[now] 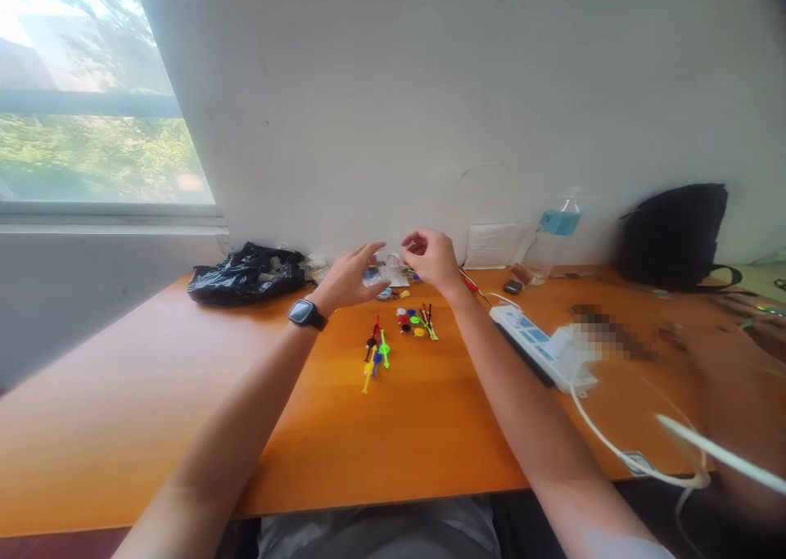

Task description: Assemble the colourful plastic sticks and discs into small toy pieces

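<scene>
My left hand (351, 281), with a dark watch (306, 314) at its wrist, is raised over the far part of the table. Its thumb and fingers are spread and hold nothing. To its right, my right hand (432, 259) has thumb and fingertips pinched together; a small pale bit shows there, too small to name. Nearer to me, several coloured arrow-shaped plastic pieces with round discs (377, 356) lie in a cluster. Behind them are loose round plastic pieces (411, 322) in red, white, black, green and yellow, beside a bundle of thin coloured arrow sticks (428, 322).
A black plastic bag (249, 274) lies at the back left. On the right are a white power strip (540, 348) with cables, a clear bottle (556, 236), a red-handled tool (470, 281) and a black backpack (672, 236). Another person's arm (740, 379) rests at the right edge.
</scene>
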Available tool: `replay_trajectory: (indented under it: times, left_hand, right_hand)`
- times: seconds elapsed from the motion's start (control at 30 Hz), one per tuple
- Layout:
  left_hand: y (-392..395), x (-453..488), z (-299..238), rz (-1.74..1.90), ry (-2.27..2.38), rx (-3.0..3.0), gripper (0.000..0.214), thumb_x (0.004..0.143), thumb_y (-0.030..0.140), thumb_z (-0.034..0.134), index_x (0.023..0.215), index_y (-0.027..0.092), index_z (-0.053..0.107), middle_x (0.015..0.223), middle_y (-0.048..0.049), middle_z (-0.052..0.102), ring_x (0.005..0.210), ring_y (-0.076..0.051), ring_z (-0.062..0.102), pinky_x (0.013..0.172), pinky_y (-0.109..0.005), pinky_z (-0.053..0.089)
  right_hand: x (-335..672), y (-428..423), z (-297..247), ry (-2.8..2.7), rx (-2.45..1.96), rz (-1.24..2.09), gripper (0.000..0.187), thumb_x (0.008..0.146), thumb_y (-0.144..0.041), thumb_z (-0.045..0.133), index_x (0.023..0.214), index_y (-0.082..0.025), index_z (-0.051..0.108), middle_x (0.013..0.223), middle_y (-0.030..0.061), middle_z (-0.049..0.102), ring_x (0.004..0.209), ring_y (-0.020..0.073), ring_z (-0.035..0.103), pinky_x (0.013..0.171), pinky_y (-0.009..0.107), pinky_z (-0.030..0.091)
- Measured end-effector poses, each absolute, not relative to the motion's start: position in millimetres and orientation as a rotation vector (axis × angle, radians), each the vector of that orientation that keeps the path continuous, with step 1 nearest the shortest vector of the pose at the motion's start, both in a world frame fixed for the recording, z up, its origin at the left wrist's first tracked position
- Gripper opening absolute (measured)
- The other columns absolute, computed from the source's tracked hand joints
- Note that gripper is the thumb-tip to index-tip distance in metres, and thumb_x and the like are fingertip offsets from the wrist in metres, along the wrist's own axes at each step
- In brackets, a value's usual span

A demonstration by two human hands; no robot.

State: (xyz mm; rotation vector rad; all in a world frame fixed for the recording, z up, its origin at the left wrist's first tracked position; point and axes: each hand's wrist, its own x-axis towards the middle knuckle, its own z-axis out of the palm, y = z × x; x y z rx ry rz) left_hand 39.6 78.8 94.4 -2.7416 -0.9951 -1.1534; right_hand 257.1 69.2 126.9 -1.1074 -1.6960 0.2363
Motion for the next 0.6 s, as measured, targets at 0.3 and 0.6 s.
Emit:
replay_trajectory:
  times: [0.3,0.6]
  left_hand:
    - [76,48,94,-1.170,-0.957,-2.647,0.072,0.088,0.039,0.071,0.153,0.023,0.043,0.121,-0.0102,0.067,0.116,-0.030,0.064,0.100,-0.043,0.049]
    - [75,54,91,-1.174,-0.958,-2.635,0.073,0.090,0.041,0.071,0.154,0.025,0.041,0.123,-0.0105,0.067,0.117,-0.031,0.063,0.100,-0.045,0.048]
  right_hand:
    - [260,65,133,-1.825,-1.123,0.273,0.017,0.086,-0.017,0.061,0.094,-0.019,0.075,0.088,0.0068,0.078,0.079,0.0201,0.071,0.075,0.030,0.056]
    - [262,52,141,-1.886,-1.160,0.291,0.018,0.090,-0.015,0.063,0.096,-0.018,0.080,0.088,0.0068,0.081,0.080,0.0204,0.074,0.075,0.030,0.056]
